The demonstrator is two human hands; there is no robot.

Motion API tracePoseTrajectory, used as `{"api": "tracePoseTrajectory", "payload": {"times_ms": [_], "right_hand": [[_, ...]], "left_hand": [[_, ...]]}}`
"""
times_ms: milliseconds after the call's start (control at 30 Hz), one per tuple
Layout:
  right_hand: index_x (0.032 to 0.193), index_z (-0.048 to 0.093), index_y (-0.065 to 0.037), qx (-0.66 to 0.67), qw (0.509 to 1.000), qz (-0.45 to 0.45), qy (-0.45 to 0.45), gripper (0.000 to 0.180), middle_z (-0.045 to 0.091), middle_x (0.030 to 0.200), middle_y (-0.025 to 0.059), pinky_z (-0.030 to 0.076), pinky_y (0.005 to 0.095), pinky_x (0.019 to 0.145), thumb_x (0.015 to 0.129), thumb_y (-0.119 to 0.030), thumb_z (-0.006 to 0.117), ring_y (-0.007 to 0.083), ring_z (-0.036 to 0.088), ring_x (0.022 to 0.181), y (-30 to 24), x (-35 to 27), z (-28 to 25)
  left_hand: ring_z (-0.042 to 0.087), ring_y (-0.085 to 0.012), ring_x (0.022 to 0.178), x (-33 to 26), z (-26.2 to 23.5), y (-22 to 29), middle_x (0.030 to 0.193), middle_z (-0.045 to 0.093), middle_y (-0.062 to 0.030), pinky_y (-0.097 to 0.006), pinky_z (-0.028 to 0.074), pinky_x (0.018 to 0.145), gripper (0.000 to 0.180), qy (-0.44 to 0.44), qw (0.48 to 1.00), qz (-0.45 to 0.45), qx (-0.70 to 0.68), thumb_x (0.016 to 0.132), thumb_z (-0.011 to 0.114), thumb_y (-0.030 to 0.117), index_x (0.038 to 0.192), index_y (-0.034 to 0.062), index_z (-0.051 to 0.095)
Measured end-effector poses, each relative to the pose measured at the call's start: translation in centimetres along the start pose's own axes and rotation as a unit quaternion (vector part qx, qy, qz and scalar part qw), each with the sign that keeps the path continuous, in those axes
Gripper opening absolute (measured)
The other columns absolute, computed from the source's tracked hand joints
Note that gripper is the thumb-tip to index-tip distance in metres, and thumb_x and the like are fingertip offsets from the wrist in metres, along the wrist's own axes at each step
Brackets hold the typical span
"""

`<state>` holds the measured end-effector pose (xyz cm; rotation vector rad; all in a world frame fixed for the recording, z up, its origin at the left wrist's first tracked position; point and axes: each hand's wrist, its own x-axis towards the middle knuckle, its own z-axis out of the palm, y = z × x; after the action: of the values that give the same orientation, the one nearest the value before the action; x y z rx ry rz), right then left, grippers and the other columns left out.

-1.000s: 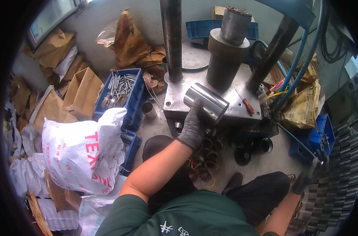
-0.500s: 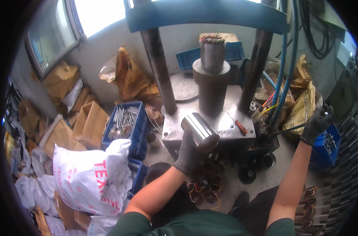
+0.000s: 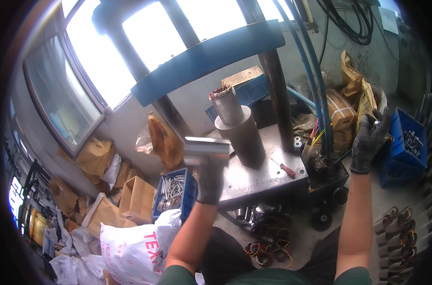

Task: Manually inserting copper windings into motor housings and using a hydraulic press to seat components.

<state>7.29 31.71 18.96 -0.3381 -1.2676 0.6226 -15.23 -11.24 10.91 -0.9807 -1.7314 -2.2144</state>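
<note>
My left hand (image 3: 209, 183), in a dark glove, is closed round a shiny metal cylinder (image 3: 207, 151). The cylinder lies nearly sideways and is blurred, left of the press's pedestal. On that round steel pedestal (image 3: 242, 137) stands a metal cylinder with windings (image 3: 227, 105) showing at its top. Over at the right, my gloved right hand (image 3: 365, 147) is raised beside a blue bin of metal parts (image 3: 412, 140). Its fingers curl about a small shiny metal piece (image 3: 377, 124) whose kind I cannot make out. A red-handled screwdriver (image 3: 287, 170) lies on the press table (image 3: 246, 187).
The press's blue crossbeam (image 3: 211, 59) spans above, on dark columns (image 3: 278, 95). Wound rings with wires (image 3: 268, 244) lie on the floor below. To the left are a blue bin of bolts (image 3: 173, 190), a wooden box (image 3: 137, 199) and a white sack (image 3: 130, 247). Blue hoses (image 3: 315, 76) hang at right.
The view has swung, shifting the press leftward and tilting it. My left hand has turned the cylinder from slanted to nearly level. My right hand stays raised near the right-hand bin.
</note>
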Motion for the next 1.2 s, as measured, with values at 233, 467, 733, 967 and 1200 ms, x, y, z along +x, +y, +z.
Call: {"api": "tracePoseTrajectory", "payload": {"times_ms": [233,467,733,967,1200], "right_hand": [[0.156,0.038,0.0,-0.011,1.0,0.019,0.013,0.063,0.058,0.128,0.0174,0.051,0.0403,0.101,0.1,-0.014,0.064,0.0266,0.061,0.113,-0.4,0.1,0.4],[0.153,0.04,0.001,0.0,0.999,0.028,0.017,0.059,0.059,0.127,0.0186,0.052,0.0414,0.099,0.099,-0.011,0.062,0.0284,0.06,0.115,-0.1,-0.2,0.7],[0.153,0.041,-0.002,-0.005,1.0,0.016,0.015,0.06,0.058,0.126,0.0173,0.055,0.0392,0.094,0.097,-0.008,0.064,0.026,0.061,0.112,-0.1,-0.1,0.5],[0.153,0.041,-0.003,0.076,0.996,0.038,0.018,0.063,0.056,0.125,0.0157,0.056,0.0357,0.09,0.095,-0.002,0.065,0.0209,0.062,0.102,-1.0,-0.3,0.5],[0.138,0.059,0.0,0.014,0.998,0.043,0.037,0.042,0.067,0.114,0.0125,0.056,0.0342,0.091,0.096,-0.001,0.065,0.019,0.066,0.098,-1.2,0.4,-0.2]], "left_hand": [[0.061,-0.0167,0.104,12.0,4.6,9.4,0.118,0.062,-0.0065,-0.035,0.054,0.086,0.038,0.118,0.93,0.25,0.243,0.095,0.073,0.015,0.129,0.0057,0.059],[0.064,-0.0196,0.112,14.2,11.4,15.0,0.126,0.064,-0.0074,-0.035,0.054,0.098,0.064,-0.016,0.88,0.323,0.347,0.08,0.089,0.018,0.133,0.0053,0.056],[0.065,-0.0287,0.12,19.5,11.3,10.7,0.13,0.065,-0.0159,-0.039,0.055,0.101,0.089,-0.004,0.869,0.281,0.407,0.072,0.087,0.03,0.146,0.0076,0.042],[0.064,-0.0261,0.121,22.2,11.6,11.5,0.135,0.06,-0.0144,-0.038,0.055,0.101,0.087,-0.071,0.885,0.22,0.405,0.072,0.087,0.028,0.144,0.0038,0.044],[0.067,-0.0257,0.107,24.0,11.5,11.4,0.12,0.065,-0.0139,-0.038,0.057,0.093,0.078,0.02,0.948,0.135,0.289,0.071,0.09,0.014,0.133,-0.0002,0.045]]}}
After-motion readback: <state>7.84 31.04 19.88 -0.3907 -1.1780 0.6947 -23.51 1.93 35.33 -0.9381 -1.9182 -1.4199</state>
